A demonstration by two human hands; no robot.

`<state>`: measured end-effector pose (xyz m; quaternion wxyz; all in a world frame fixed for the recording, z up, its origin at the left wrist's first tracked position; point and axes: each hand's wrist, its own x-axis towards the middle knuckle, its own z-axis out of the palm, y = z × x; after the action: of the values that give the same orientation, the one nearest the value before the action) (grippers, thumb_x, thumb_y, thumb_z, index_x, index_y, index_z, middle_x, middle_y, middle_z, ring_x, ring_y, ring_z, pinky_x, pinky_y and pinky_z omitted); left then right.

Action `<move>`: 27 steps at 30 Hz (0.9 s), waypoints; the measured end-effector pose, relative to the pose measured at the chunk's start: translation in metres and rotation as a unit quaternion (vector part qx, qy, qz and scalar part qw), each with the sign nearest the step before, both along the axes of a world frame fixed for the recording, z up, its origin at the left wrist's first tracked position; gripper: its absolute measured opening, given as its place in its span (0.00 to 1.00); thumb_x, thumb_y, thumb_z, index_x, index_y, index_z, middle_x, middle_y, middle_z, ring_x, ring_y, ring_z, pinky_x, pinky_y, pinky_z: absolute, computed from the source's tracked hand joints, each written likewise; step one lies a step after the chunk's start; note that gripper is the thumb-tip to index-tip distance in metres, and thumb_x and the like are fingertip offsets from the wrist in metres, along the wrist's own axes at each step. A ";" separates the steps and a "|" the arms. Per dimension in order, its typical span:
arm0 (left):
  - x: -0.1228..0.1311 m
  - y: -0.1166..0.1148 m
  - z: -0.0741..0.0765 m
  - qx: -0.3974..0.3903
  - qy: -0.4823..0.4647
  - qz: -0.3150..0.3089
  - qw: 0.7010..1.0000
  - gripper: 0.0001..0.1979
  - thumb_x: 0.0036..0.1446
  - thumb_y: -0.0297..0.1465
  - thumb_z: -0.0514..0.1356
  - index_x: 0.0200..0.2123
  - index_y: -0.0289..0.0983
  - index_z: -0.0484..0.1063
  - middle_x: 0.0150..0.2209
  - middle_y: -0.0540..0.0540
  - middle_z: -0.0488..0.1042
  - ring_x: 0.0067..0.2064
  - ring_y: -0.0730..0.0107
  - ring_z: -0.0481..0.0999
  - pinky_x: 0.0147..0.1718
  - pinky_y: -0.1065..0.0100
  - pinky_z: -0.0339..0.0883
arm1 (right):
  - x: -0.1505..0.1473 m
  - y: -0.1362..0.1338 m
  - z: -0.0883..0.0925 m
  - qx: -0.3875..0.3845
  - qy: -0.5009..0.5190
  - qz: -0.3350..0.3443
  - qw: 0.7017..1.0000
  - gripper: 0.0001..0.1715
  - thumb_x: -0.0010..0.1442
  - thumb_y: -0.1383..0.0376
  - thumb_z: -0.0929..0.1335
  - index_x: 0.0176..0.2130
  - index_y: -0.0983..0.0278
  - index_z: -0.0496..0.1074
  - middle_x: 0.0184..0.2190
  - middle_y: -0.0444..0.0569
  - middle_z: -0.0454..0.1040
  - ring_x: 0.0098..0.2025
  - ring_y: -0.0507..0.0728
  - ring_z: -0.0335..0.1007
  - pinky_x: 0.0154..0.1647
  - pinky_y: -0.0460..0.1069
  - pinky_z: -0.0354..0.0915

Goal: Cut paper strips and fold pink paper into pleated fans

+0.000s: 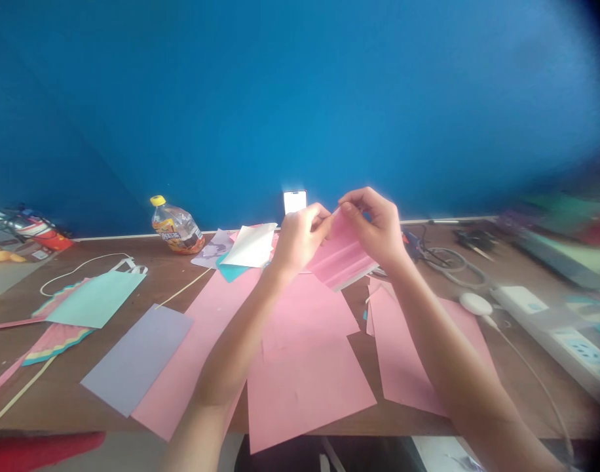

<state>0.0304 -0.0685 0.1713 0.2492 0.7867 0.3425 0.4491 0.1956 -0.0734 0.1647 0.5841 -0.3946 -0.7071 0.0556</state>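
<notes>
Above the desk, a creased pink paper [342,255] with a pale lower edge is raised between my hands. My left hand [304,237] pinches its upper left corner between thumb and fingers. At the top edge, the thumb and fingers of my right hand [376,223] close on the same paper. Directly below lies a large pink sheet [304,367], partly overlapping other sheets. A white sheet [251,245] and a teal piece [232,269] rest just left of my left hand. Under my right forearm is another pink sheet [403,354].
A drink bottle with a yellow cap [176,226] stands at the back left. A lit phone [295,202] leans against the blue wall. Mint paper [101,298] and a lavender sheet [137,360] lie left. Cables [447,261] and a white power strip [550,334] occupy the right.
</notes>
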 end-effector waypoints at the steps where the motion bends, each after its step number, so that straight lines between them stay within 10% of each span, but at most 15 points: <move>1: -0.001 0.000 0.000 0.006 0.001 0.005 1.000 0.16 0.61 0.43 0.55 0.32 0.36 0.70 0.25 0.47 0.75 0.24 0.74 0.72 0.26 0.73 0.62 | 0.000 0.000 0.000 -0.009 -0.001 0.009 1.000 0.11 0.64 0.58 0.63 0.39 0.60 0.72 0.34 0.47 0.75 0.35 0.55 0.69 0.37 0.50 0.62; 27: 0.005 -0.001 -0.003 -0.099 -0.062 0.003 0.993 0.20 0.59 0.45 0.56 0.48 0.38 0.68 0.32 0.46 0.79 0.22 0.77 0.72 0.24 0.74 0.65 | 0.001 0.001 -0.003 0.002 0.008 -0.055 0.998 0.12 0.62 0.57 0.66 0.33 0.61 0.72 0.28 0.46 0.73 0.33 0.55 0.67 0.37 0.51 0.64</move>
<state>0.0359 -0.0699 0.1685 0.3452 0.7281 0.3713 0.4614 0.1967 -0.0721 0.1620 0.5925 -0.4311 -0.6801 0.0251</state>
